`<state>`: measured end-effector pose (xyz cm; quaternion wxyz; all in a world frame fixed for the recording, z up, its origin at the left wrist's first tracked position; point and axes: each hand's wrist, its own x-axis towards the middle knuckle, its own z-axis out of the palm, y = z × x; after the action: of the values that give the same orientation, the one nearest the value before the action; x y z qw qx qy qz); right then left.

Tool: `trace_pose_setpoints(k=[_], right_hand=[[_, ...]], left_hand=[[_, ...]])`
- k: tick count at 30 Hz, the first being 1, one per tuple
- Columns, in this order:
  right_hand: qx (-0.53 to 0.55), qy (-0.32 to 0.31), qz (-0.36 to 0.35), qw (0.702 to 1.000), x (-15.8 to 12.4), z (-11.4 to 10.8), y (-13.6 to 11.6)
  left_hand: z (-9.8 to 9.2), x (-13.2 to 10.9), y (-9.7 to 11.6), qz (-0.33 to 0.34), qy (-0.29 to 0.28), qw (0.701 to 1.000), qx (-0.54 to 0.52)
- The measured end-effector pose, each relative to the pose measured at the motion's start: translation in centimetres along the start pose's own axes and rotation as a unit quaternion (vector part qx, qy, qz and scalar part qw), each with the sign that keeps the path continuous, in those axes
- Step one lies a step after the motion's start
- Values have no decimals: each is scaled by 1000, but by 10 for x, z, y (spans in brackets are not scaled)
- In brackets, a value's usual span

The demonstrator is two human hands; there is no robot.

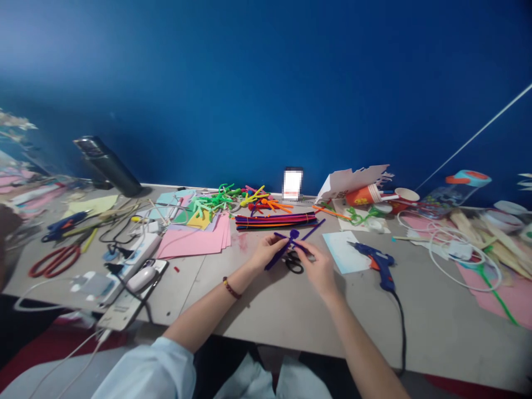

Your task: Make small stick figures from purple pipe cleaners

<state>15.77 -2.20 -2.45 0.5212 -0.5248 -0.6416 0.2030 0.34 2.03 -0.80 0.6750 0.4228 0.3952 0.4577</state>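
Note:
Between my two hands is a small purple pipe-cleaner figure (293,235) with a round coiled top. My left hand (268,250) pinches its left side, where purple strands slope down past the fingers. With fingertips closed on the right side of the figure is my right hand (318,266). Black-handled scissors (294,265) lie on the table just under the figure, partly covered by my hands. Right behind them rests a banded bundle of coloured pipe cleaners (276,220). One loose purple pipe cleaner (315,229) slants out to the upper right.
A blue glue gun (378,260) lies at right with its cord over the table edge. Pink paper (191,241), a power strip (133,266) and red-handled scissors (55,261) are at left. Finished-looking green pipe-cleaner pieces (220,198), a phone (292,184) and paper cups (363,195) stand behind.

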Motion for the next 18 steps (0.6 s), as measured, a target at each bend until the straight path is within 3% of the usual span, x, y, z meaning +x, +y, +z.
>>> trace_pose_setpoints(k=[6,18], right_hand=[[-33,21,-56,998,-1,-2,0],[-26,18,-65,997,-6,7,-3]], left_hand=[[1,-4,-3,-36,-43,998,-22],[10,-6,-10,-48,-12,991,-122]])
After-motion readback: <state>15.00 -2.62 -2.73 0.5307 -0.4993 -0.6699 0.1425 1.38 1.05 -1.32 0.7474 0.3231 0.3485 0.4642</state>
